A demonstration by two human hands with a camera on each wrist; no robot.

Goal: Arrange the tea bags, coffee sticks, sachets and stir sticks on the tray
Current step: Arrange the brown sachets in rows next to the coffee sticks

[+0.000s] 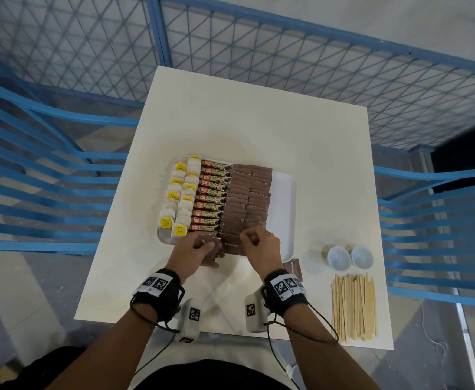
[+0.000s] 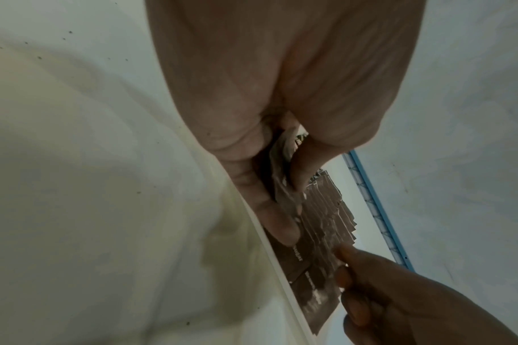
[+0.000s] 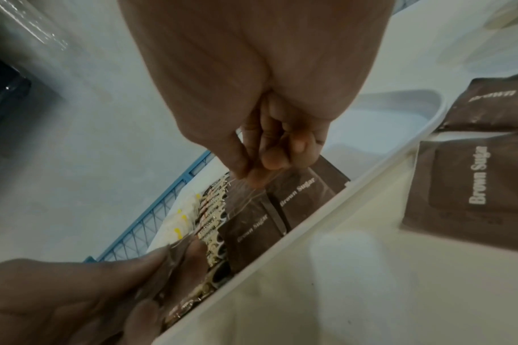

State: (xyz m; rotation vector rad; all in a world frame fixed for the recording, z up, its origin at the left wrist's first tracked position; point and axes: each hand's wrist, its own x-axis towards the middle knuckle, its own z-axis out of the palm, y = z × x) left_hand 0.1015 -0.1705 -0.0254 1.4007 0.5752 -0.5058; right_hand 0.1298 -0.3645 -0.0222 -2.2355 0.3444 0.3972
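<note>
A white tray holds tea bags at the left, a column of coffee sticks and two columns of brown sugar sachets; its right strip is bare. Both hands work at the tray's near edge. My left hand pinches a brown sachet between thumb and fingers, just over the near end of the coffee column. My right hand pinches the top edge of the nearest sachet in the left sachet column. Stir sticks lie in a pile on the table at the right.
Two loose brown sugar sachets lie on the table just right of my right wrist. Two small pale bowls stand beyond the stir sticks. Blue chairs and a blue mesh fence surround the white table.
</note>
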